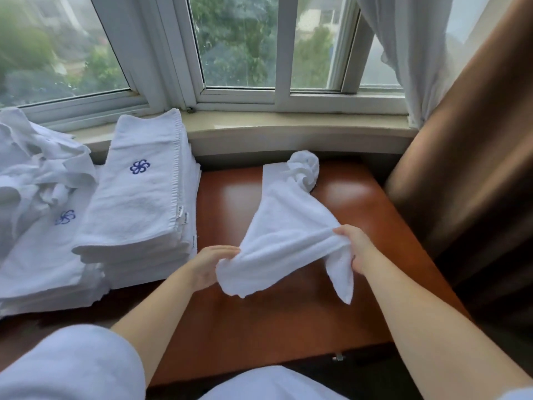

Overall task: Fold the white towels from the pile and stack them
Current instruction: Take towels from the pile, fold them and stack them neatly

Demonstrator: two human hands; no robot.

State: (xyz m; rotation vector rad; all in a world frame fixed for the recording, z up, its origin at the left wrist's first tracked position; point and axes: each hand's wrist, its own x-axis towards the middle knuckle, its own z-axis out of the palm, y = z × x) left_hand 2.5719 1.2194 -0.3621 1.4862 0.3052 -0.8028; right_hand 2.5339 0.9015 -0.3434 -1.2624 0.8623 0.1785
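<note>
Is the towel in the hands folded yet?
Not folded: the towel hangs bunched between left hand and right hand, its far end twisted.

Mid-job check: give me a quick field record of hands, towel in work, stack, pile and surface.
left hand: grips near edge of towel
right hand: pinches same edge
towel: unfolded, far end bunched on table
stack: folded towels, blue logo on top, left of the towel
pile: rumpled, far left
table: red-brown wood, by the window

Head cam, looks fwd-down, close over table.
</note>
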